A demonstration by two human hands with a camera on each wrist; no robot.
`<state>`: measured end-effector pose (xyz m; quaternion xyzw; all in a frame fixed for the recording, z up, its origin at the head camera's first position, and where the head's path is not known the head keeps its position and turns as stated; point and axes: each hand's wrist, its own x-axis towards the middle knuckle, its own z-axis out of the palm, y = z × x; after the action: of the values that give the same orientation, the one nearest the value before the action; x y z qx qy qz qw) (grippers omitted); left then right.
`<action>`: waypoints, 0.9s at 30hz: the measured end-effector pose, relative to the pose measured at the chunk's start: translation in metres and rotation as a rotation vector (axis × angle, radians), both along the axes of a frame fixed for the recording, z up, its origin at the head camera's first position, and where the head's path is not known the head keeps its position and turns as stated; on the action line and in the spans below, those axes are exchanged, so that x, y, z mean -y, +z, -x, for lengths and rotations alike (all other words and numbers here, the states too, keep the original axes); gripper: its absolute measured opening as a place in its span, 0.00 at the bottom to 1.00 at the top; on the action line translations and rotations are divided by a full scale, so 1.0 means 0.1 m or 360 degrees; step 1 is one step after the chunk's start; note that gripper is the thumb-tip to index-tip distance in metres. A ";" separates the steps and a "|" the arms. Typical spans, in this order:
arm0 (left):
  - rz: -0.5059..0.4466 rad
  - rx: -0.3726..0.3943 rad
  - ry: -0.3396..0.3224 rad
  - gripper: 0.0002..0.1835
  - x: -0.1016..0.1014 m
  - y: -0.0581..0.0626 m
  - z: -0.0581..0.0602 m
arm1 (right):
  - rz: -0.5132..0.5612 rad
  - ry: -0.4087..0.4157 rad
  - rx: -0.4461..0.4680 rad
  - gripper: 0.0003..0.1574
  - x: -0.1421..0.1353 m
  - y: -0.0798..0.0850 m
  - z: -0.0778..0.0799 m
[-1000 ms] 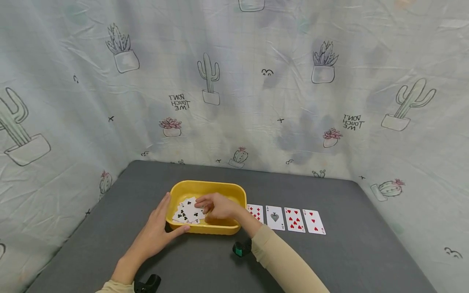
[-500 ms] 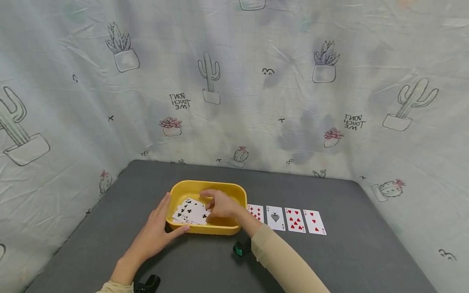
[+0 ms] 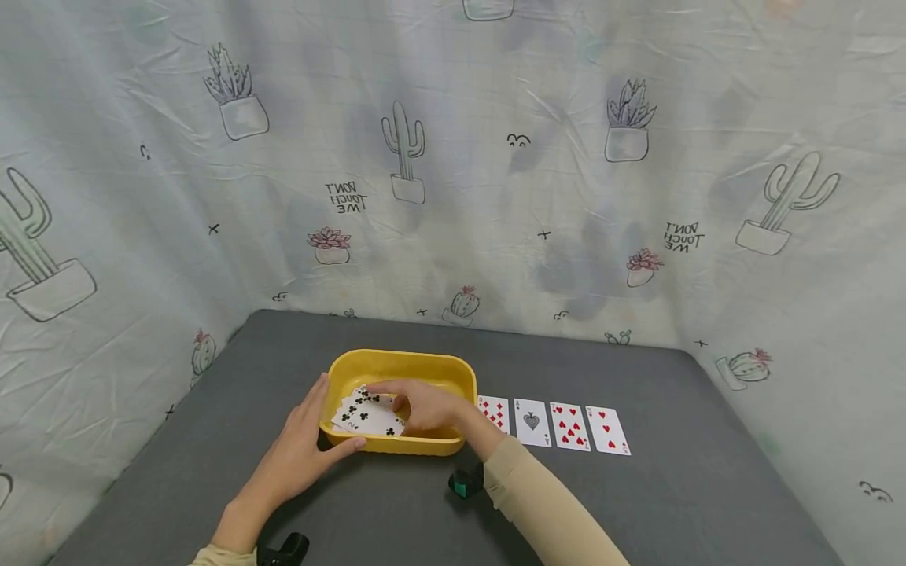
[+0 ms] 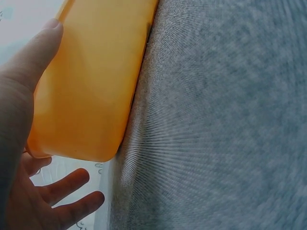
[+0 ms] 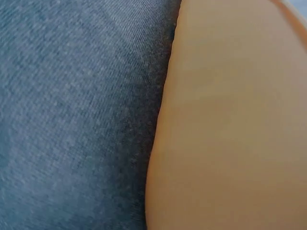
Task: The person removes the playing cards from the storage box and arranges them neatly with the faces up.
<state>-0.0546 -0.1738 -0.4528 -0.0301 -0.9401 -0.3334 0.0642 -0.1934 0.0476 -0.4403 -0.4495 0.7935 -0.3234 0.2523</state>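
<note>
A yellow plastic tray (image 3: 432,446) stands on the table with several playing cards (image 3: 364,419) lying overlapped in its left part. The visible faces carry black clubs. My left hand (image 3: 296,448) holds the tray's near left corner, thumb along the front wall and fingers on the left side. In the left wrist view, two fingers (image 4: 79,208) stretch free below the tray. My right hand (image 3: 428,405) reaches inside the tray over the cards, its index finger extended across them and its thumb by their right edge. Its other fingertips are hidden. Only the tray's outer wall (image 5: 230,120) shows in the right wrist view.
Right of the tray, face-up cards lie in a row: a partly covered diamonds card (image 3: 494,410), an ace of spades (image 3: 532,423), a hearts card (image 3: 569,427) and another hearts card (image 3: 607,431). A patterned cactus curtain (image 3: 467,173) hangs behind the grey table (image 3: 382,511).
My right index finger lifted back toward the right, then came forward over the cards again. The cards in the tray have shifted and spread rightward. My left hand and the tray have stayed put.
</note>
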 end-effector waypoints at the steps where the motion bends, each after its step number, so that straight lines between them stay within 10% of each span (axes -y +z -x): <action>1: 0.0003 0.0000 0.0001 0.63 0.00 0.00 0.00 | -0.0016 0.0034 -0.0001 0.55 0.00 0.00 0.00; 8: -0.0002 -0.0010 -0.0005 0.63 0.01 0.01 0.00 | 0.0004 0.0143 0.0023 0.52 0.02 0.02 -0.01; 27: -0.0003 0.0005 0.0039 0.63 -0.08 0.02 -0.13 | 0.0049 -0.0263 -0.0016 0.58 -0.02 -0.02 -0.11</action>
<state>-0.0412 -0.1654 -0.4513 -0.0178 -0.9402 -0.3336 0.0668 -0.1827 0.0496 -0.4427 -0.3879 0.8241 -0.3532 0.2138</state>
